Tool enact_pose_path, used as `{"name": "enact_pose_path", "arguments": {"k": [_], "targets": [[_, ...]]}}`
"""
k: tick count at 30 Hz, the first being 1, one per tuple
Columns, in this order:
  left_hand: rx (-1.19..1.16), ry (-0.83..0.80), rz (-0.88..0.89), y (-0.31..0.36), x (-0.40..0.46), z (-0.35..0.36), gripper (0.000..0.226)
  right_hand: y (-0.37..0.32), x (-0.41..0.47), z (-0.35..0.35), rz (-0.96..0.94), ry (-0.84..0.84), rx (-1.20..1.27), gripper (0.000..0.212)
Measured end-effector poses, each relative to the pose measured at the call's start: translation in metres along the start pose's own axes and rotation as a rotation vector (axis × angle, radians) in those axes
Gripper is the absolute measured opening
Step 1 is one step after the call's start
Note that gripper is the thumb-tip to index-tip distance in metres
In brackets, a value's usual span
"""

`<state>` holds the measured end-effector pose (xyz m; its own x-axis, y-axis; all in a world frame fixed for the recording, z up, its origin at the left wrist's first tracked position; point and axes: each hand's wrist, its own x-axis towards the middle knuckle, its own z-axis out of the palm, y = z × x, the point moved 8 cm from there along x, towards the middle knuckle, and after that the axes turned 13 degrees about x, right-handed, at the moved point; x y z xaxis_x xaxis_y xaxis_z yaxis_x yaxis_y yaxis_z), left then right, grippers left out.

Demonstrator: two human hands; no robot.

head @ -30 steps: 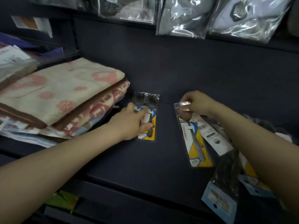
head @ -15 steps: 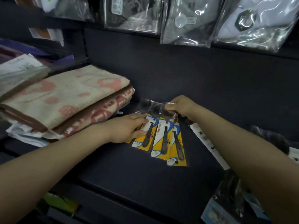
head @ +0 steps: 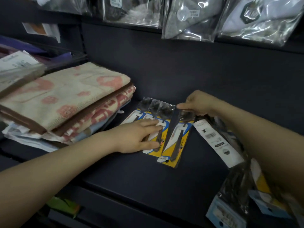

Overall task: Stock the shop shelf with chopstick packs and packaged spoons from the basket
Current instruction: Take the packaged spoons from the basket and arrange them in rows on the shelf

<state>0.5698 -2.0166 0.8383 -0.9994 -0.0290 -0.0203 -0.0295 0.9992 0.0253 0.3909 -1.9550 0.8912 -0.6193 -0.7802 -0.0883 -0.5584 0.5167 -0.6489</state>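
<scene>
On the dark shelf (head: 148, 175), dead centre, you've got a fanned row of packaged spoons (head: 148, 116) on yellow cards. Your left hand (head: 138, 137) lies flat on them, fingers spread and pressing down, gripping nothing. At two o'clock from it, your right hand (head: 197, 102) pinches the top end of one more spoon pack (head: 176, 137), tilted up on edge, its lower end touching the row's right side. At three o'clock from that pack lies a long white-labelled pack (head: 215, 142), partly under your right forearm; I can't tell what's inside. More packs (head: 230, 208) spill at five o'clock, near the shelf's front edge. Folded towels (head: 65, 99) are stacked at nine o'clock, just beside the spoons. Bagged goods (head: 189, 18) hang at twelve.
</scene>
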Motion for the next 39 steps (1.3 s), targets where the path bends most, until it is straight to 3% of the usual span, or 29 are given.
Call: {"name": "enact_pose_path", "arguments": {"k": [3,7,10,13,19,26,29,39], "targets": [[-0.045,-0.009,0.018,-0.003,-0.001,-0.002,0.069,-0.014,-0.020,-0.022,-0.105,-0.089,0.176,0.034],[-0.024,-0.010,0.050,-0.001,0.000,-0.006,0.058,-0.033,-0.014,-0.026,-0.198,0.036,0.394,0.032],[-0.046,-0.015,0.041,-0.004,0.000,-0.008,0.042,-0.028,0.002,-0.002,-0.217,0.092,0.310,0.024],[-0.021,0.033,0.023,-0.009,-0.004,-0.008,0.043,-0.015,0.012,0.007,-0.215,0.140,0.068,0.019],[0.002,-0.088,0.025,-0.010,-0.017,0.007,0.087,-0.003,0.014,0.025,-0.081,0.019,0.006,0.031],[0.054,-0.110,0.032,-0.013,-0.010,0.008,0.059,0.004,0.018,0.035,-0.011,0.130,0.351,0.012],[0.051,-0.109,-0.012,-0.014,-0.009,0.010,0.055,0.008,0.021,0.030,0.006,0.235,0.439,0.019],[0.038,-0.093,-0.102,-0.018,-0.012,0.005,0.053,0.003,0.016,0.016,-0.084,0.327,0.222,0.021]]}}
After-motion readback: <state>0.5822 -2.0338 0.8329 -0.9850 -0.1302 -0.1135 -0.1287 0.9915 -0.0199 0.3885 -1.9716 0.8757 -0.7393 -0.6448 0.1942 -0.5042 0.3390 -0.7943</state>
